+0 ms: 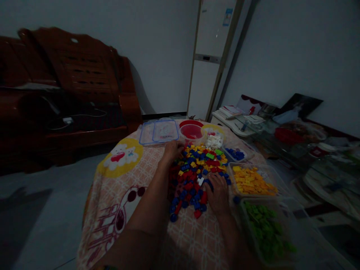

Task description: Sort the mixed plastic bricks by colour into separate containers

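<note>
A loose pile of red, blue, yellow and green building bricks lies on the patterned tablecloth. My left hand is at the pile's far left edge, near a clear container with red pieces; its fingers are bent, and whether they hold anything is hidden. On the right side of the pile rests my right hand, its fingers spread over the bricks beside a blue piece. A white brick lies just left of it.
Clear boxes along the right hold blue bricks, yellow bricks and green bricks. White bricks fill a tub behind the pile. Blue-rimmed lids and a red bowl stand at the far edge.
</note>
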Tool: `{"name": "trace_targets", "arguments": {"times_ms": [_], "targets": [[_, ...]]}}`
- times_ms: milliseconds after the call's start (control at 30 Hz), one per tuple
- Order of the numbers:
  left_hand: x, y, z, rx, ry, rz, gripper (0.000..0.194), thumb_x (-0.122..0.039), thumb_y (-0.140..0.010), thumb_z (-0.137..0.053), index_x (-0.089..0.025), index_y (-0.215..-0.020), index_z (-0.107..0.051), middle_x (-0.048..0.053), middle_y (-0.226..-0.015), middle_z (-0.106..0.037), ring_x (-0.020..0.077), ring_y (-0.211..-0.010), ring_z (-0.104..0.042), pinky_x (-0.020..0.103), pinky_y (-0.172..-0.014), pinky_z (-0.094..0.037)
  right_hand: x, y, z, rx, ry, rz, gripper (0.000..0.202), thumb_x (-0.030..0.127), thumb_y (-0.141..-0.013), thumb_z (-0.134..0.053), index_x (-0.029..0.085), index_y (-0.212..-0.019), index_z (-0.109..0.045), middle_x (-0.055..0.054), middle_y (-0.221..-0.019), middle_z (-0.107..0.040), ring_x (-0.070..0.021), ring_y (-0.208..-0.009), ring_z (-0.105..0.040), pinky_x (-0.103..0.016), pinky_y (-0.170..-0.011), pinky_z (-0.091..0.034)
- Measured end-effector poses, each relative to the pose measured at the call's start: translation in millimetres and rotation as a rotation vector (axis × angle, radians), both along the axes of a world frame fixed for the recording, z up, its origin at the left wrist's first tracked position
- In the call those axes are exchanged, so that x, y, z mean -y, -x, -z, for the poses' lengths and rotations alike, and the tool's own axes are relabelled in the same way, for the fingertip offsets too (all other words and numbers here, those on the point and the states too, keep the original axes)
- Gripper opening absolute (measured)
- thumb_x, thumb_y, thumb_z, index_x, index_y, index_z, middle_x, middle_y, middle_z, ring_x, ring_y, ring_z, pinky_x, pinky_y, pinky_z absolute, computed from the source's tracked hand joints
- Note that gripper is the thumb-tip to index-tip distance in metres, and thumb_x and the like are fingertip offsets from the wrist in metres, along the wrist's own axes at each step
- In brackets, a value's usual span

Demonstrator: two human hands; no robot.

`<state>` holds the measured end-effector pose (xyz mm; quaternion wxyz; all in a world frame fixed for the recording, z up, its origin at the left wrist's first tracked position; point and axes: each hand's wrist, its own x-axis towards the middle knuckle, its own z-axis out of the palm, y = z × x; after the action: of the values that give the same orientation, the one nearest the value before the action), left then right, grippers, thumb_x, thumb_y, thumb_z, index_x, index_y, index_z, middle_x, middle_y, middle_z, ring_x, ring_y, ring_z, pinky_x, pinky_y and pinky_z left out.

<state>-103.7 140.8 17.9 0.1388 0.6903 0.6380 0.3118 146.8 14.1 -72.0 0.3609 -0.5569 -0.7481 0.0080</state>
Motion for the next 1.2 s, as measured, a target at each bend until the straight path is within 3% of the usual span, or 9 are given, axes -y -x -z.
{"name": "trace_targets", "arguments": {"times_ms": [200, 467, 600, 667, 800, 867, 1033, 1200], "targets": [[-1, -10, 4.8, -0.014, -0.029, 0.024, 0.027, -0.015, -0.081, -0.057, -0.018, -0.092, -0.082, 0.009, -0.094, -0.079, 0.0252, -0.091, -0.072, 0.033, -0.087, -0.051, 1, -1, -3.2, 0.002, 0.014, -0.013, 0.035, 0.031, -0.098, -0.051, 0.015, -0.121, -0.072, -0.014, -0.131, -0.070, -0.0311, -0.130, -0.055, -0.055, -0.116, -0.034], [3, 33, -2.2, 0.061, 0.074, 0.018, 0.023, -0.017, -0.074, -0.063, -0.018, -0.086, -0.082, 0.004, -0.076, -0.077, 0.0201, -0.074, -0.068, 0.027, -0.072, -0.049, 1, -2, -0.5, 0.000, 0.014, -0.019, 0.034, 0.031, -0.097, -0.052, 0.016, -0.121, -0.072, -0.013, -0.130, -0.070, -0.0305, -0.129, -0.056, -0.055, -0.117, -0.032], [5, 41, -3.1, 0.031, 0.172, 0.038, 0.022, -0.014, -0.068, -0.068, -0.018, -0.084, -0.082, 0.002, -0.074, -0.076, 0.0188, -0.071, -0.068, 0.025, -0.069, -0.049, 1, -2, -1.3, -0.014, 0.017, -0.018, 0.034, 0.031, -0.097, -0.052, 0.017, -0.121, -0.072, -0.013, -0.130, -0.070, -0.0305, -0.130, -0.056, -0.056, -0.116, -0.033], [5, 38, -2.7, -0.015, 0.173, 0.031, 0.025, -0.012, -0.068, -0.068, -0.017, -0.088, -0.082, 0.003, -0.078, -0.077, 0.0197, -0.075, -0.069, 0.025, -0.072, -0.050, 1, -2, -1.9, -0.018, 0.025, -0.021, 0.034, 0.032, -0.097, -0.052, 0.017, -0.120, -0.072, -0.014, -0.130, -0.070, -0.0305, -0.131, -0.056, -0.056, -0.117, -0.033], [2, 20, 0.7, -0.060, 0.007, -0.049, 0.033, -0.014, -0.081, -0.058, -0.017, -0.106, -0.080, 0.008, -0.099, -0.079, 0.0226, -0.092, -0.071, 0.030, -0.087, -0.052, 0, -2, -2.0, -0.021, 0.026, -0.014, 0.034, 0.032, -0.097, -0.052, 0.016, -0.118, -0.073, -0.015, -0.128, -0.071, -0.0305, -0.130, -0.056, -0.055, -0.116, -0.034], [0, 9, 4.2, -0.109, -0.037, -0.017, 0.034, -0.015, -0.086, -0.055, -0.017, -0.110, -0.079, 0.011, -0.109, -0.077, 0.0241, -0.101, -0.070, 0.032, -0.095, -0.051, 0, -2, -1.7, -0.018, 0.022, -0.012, 0.034, 0.032, -0.097, -0.052, 0.015, -0.118, -0.073, -0.015, -0.127, -0.071, -0.0309, -0.130, -0.056, -0.056, -0.116, -0.034], [-2, -7, 11.9, -0.253, 0.016, 0.037, 0.038, -0.015, -0.093, -0.047, -0.017, -0.118, -0.075, 0.014, -0.115, -0.074, 0.0263, -0.108, -0.068, 0.036, -0.099, -0.050, 1, -2, -1.9, -0.021, 0.015, -0.006, 0.035, 0.033, -0.097, -0.050, 0.016, -0.118, -0.073, -0.015, -0.129, -0.071, -0.0304, -0.130, -0.056, -0.056, -0.115, -0.034], [-4, -2, 11.3, -0.260, 0.028, 0.006, 0.038, -0.015, -0.090, -0.053, -0.018, -0.120, -0.075, 0.014, -0.113, -0.074, 0.0268, -0.109, -0.067, 0.037, -0.100, -0.050, 1, -2, -0.3, -0.021, 0.017, -0.016, 0.035, 0.034, -0.097, -0.051, 0.016, -0.117, -0.073, -0.015, -0.127, -0.071, -0.0304, -0.130, -0.055, -0.056, -0.115, -0.034]]}}
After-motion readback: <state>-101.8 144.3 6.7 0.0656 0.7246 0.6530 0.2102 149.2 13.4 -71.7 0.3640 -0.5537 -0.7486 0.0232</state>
